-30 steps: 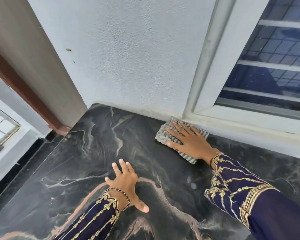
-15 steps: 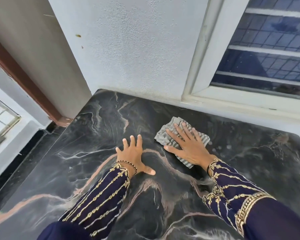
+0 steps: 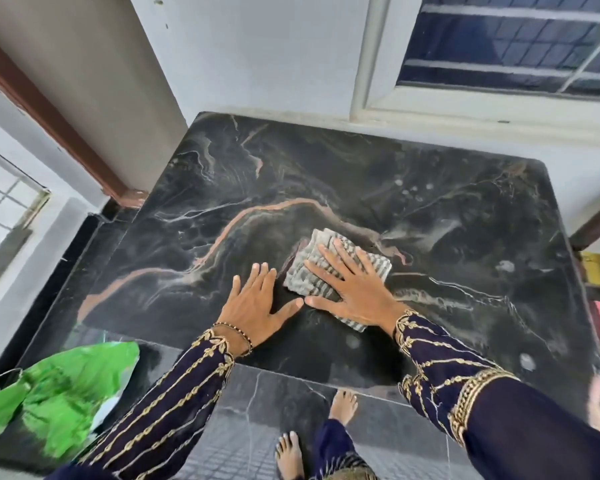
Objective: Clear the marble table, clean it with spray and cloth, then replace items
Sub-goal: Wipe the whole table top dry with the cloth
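The marble table [image 3: 326,188] is filling the middle of the frame, its dark top streaked with pale and copper veins and dotted with faint wet spots at the right. A window [image 3: 506,46] is showing at the upper right. A green bag [image 3: 59,396] is lying blurred at the lower left, off the table. The right hand [image 3: 354,292] is pressing flat, fingers spread and straight, on the cloth [image 3: 300,277] in the centre of the tabletop. The left hand [image 3: 253,306] is resting flat and open on the bare marble just left of it, thumb tip nearly meeting the right thumb. The cloth is lying folded, grey-striped, partly under the palm.
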